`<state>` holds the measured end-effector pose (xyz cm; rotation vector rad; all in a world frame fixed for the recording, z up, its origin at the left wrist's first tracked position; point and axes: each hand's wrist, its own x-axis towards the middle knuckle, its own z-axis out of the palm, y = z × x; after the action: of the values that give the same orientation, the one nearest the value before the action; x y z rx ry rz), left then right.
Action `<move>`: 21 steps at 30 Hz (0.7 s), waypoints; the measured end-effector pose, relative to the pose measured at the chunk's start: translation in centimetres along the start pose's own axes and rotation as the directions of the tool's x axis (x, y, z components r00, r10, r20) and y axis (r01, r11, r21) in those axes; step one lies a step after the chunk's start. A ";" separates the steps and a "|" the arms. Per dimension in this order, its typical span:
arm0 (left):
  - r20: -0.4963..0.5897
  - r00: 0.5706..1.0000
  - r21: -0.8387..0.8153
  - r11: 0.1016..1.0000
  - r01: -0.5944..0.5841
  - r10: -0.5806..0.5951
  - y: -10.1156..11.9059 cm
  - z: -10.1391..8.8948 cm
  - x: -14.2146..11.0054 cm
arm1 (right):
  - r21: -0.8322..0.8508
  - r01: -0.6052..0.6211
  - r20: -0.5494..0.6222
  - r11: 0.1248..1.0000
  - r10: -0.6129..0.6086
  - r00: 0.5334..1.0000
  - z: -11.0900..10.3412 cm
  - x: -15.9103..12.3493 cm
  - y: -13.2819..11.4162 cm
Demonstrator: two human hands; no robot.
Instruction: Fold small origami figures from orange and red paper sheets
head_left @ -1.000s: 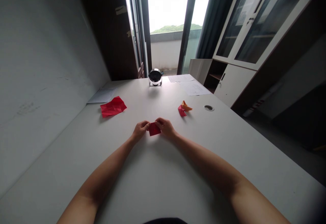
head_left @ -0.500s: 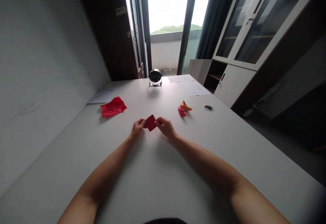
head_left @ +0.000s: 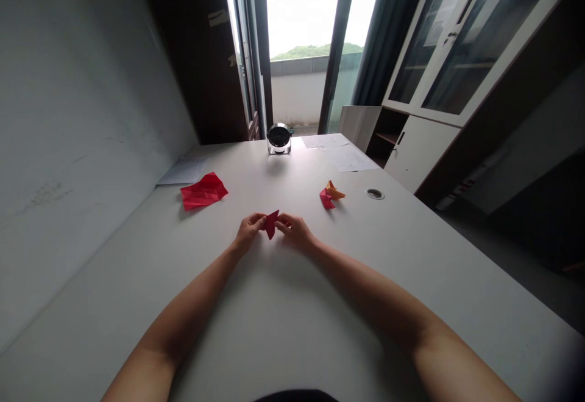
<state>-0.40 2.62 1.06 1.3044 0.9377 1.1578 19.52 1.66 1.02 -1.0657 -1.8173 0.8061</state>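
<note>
A small piece of folded red paper [head_left: 271,225] is held up over the white table, its outline pointed at top and bottom. My left hand [head_left: 249,230] pinches its left side between thumb and fingers. At its right edge, the thumb and fingertips of my right hand [head_left: 295,229] close on the paper, the other fingers curled. Beyond my right hand lies a folded paper piece in red and orange [head_left: 329,195]. A creased, larger red sheet [head_left: 203,192] rests on the table past my left hand.
A round black and silver device [head_left: 278,138] on a stand is at the table's [head_left: 256,317] far edge. White papers [head_left: 351,158] lie at the back right, and more papers [head_left: 183,172] by the left wall. A cable hole [head_left: 375,194] is on the right.
The red paper has gone from a flat diamond shape to a narrower, pointed shape as it was turned or bent between my hands. My right fingers have shifted slightly.
</note>
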 end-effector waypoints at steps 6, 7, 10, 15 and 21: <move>0.024 0.998 0.120 0.991 -0.056 0.053 -0.2 0.4 -0.1 | 0.008 0.001 0.031 1.000 -0.001 1.000 0.1 0.0 0.2; 0.026 0.997 0.150 0.986 -0.071 0.068 -0.3 0.5 -0.1 | -0.006 0.004 0.014 1.000 -0.004 1.000 0.1 -0.1 0.2; 0.011 0.994 0.237 0.965 -0.112 0.113 -0.4 0.5 -0.1 | -0.051 0.017 -0.045 0.999 -0.020 0.999 0.2 -0.1 0.2; 0.052 0.991 0.277 0.952 -0.129 0.119 -0.4 0.4 -0.2 | -0.021 0.019 -0.071 1.000 -0.020 0.997 0.2 -0.1 0.1; 0.085 0.993 0.201 0.975 -0.093 0.077 -0.4 0.5 -0.3 | 0.298 -0.054 0.038 0.953 0.044 0.998 -0.2 0.2 -0.4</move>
<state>0.02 2.28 0.67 1.5575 0.9721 1.0895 19.50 1.66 1.45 -0.9076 -1.6345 1.0943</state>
